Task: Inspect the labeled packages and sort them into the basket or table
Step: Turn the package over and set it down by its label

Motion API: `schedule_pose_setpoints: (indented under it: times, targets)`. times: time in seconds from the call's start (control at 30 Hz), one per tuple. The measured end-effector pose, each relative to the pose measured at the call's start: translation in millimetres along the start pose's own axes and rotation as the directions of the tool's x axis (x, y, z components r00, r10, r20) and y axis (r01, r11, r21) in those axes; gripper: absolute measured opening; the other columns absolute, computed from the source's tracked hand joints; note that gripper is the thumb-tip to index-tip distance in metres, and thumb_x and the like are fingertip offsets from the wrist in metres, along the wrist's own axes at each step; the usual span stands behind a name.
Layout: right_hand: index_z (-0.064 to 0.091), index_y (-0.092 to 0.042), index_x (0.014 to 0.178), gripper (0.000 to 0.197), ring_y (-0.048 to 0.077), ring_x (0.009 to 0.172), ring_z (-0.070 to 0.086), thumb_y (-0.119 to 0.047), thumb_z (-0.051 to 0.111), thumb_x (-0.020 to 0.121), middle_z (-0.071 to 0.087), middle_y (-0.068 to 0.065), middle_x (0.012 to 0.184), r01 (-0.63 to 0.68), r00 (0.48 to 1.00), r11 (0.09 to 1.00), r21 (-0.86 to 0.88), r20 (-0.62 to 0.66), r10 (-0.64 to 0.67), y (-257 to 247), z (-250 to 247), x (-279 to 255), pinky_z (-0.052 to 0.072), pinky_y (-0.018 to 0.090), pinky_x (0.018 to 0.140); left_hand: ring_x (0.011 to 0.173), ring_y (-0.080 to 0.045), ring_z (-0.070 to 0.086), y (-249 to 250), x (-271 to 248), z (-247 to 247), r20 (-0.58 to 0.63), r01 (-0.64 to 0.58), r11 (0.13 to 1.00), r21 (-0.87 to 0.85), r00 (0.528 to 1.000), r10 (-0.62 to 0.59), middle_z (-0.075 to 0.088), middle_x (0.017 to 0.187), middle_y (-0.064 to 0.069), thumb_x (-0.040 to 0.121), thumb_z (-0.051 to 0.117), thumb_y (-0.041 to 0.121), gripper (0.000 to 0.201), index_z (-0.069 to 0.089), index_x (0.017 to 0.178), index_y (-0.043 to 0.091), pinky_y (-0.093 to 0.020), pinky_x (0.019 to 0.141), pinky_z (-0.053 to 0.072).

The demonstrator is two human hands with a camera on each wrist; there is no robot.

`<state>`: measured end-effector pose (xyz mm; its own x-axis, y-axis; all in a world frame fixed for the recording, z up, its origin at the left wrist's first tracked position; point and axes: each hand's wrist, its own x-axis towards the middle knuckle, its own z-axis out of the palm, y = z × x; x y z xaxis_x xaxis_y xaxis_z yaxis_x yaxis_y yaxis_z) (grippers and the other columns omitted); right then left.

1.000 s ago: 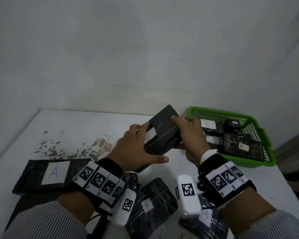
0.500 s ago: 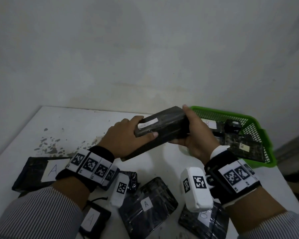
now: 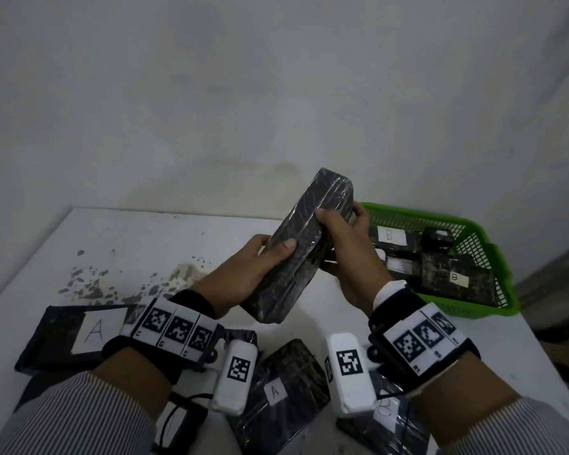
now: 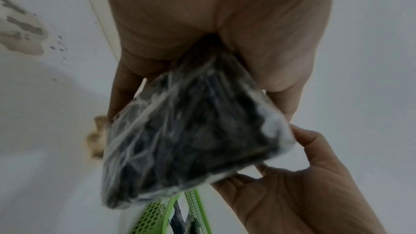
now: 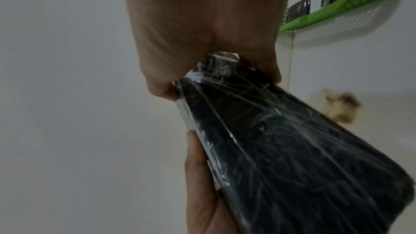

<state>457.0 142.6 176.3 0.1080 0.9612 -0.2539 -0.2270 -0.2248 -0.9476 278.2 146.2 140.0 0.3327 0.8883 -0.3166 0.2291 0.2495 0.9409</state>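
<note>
- The black wrapped package [image 3: 301,254] I am holding has turned since a second ago: then its white label faced me, half a second ago the label was tipping upward, and now I see only a plain, label-less side, with the package stood steeply on end above the tabletop [image 3: 151,244].
- My left hand [image 3: 243,277] grips the lower half, thumb laid across the near face and fingers curled round behind it; that hand has shifted from the label end down toward the bottom.
- My right hand [image 3: 349,257] grips the upper half from the other side, fingers wrapped over the edge. In the right wrist view the hand [image 5: 202,29] pinches the package [image 5: 292,149] at its narrow end.
- I judge this is still the inspecting step: I am rotating the package to check its sides, and it is not sorted yet. I could not read its letter in any view, so I cannot say where it belongs.
- Just beyond my right hand sits the green basket [image 3: 503,290], already holding packages marked B [image 3: 454,277].
- Below my left wrist lies a flat package marked A [image 3: 76,336] on the tabletop; another A package [image 3: 283,389] lies between my wrists.
- Under my right wrist a further package [image 3: 386,418] shows a label that looks like B, so more sorting remains after this one.
</note>
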Motion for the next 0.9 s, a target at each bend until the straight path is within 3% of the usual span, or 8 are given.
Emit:
schedule_pose_setpoints:
  times: [0.13,0.27,0.37,0.5,0.57,0.67,0.8,0.9]
  targets:
    - [0.031,-0.037,0.137,0.063,0.02,0.101,0.074,-0.045,0.073,0.092,0.07,0.002,0.123,-0.01,0.999,1.0,0.001,-0.047,0.01,-3,0,1,0.063,0.035,0.07,0.093,-0.01,0.076,6,-5,5,-0.075,-0.011,1.0,-0.001,0.997,0.011,0.073,0.116,0.005,0.071,0.065,0.08,0.083,0.049,0.136,0.031,-0.035,0.086,0.059]
    - [0.033,-0.035,0.134,0.059,0.023,0.104,0.075,-0.046,0.073,0.092,0.071,0.004,0.124,0.005,0.996,1.0,-0.018,-0.087,-0.006,-7,-2,4,0.061,0.031,0.061,0.113,-0.023,0.071,5,-4,5,0.056,0.05,0.99,-0.134,0.998,-0.043,0.07,0.129,-0.005,0.071,0.074,0.076,0.097,0.047,0.146,0.02,-0.047,0.102,0.053]
    - [0.027,-0.04,0.146,0.071,0.022,0.108,0.073,-0.046,0.073,0.092,0.069,0.002,0.13,-0.015,1.0,0.998,-0.06,-0.013,0.014,-8,-7,4,0.063,0.039,0.076,0.106,-0.019,0.074,7,-8,7,-0.027,0.021,0.986,-0.167,0.999,-0.026,0.071,0.126,-0.004,0.065,0.082,0.066,0.102,0.044,0.147,0.019,-0.045,0.1,0.056]
    - [-0.013,-0.052,0.157,0.118,0.018,0.119,0.068,-0.034,0.081,0.087,0.061,-0.008,0.142,0.031,0.99,0.985,-0.172,0.141,-0.006,0,-7,3,0.06,0.045,0.093,0.103,-0.02,0.075,12,-12,15,-0.044,-0.001,0.98,-0.198,0.999,-0.008,0.075,0.117,-0.003,0.077,0.077,0.06,0.078,0.051,0.139,0.02,-0.043,0.094,0.058]
    - [-0.011,-0.05,0.159,0.123,0.018,0.121,0.067,-0.036,0.085,0.082,0.061,-0.007,0.144,0.051,0.991,0.985,-0.168,0.13,-0.029,4,-5,8,0.056,0.05,0.102,0.107,-0.02,0.074,12,-12,18,-0.001,0.001,0.979,-0.202,1.0,-0.001,0.075,0.119,-0.003,0.084,0.072,0.059,0.068,0.054,0.137,0.02,-0.043,0.094,0.058]
    - [-0.002,-0.049,0.159,0.129,0.021,0.115,0.07,-0.046,0.088,0.067,0.062,-0.003,0.142,0.025,0.998,0.981,-0.19,0.056,-0.015,12,-3,15,0.057,0.05,0.101,0.104,-0.009,0.073,18,-20,26,-0.014,-0.103,0.993,-0.065,0.995,0.102,0.074,0.117,0.005,0.094,0.068,0.042,0.04,0.059,0.13,0.025,-0.025,0.084,0.058]
    - [-0.013,-0.048,0.159,0.139,0.021,0.117,0.068,-0.053,0.09,0.066,0.056,-0.004,0.145,-0.013,0.998,0.979,-0.205,0.054,0.025,14,-3,18,0.057,0.049,0.1,0.103,-0.001,0.07,18,-22,25,-0.059,-0.24,0.958,0.156,0.966,0.251,0.072,0.117,0.009,0.086,0.08,0.027,0.049,0.057,0.13,0.024,-0.023,0.087,0.059]
    - [-0.024,-0.042,0.158,0.147,0.022,0.123,0.065,-0.058,0.089,0.066,0.053,-0.004,0.148,-0.012,0.998,0.985,-0.173,0.054,0.022,11,-2,18,0.052,0.05,0.107,0.103,-0.004,0.071,16,-20,19,-0.11,-0.24,0.967,0.083,0.962,0.248,0.073,0.115,0.007,0.093,0.072,0.02,0.038,0.058,0.129,0.022,-0.025,0.084,0.058]
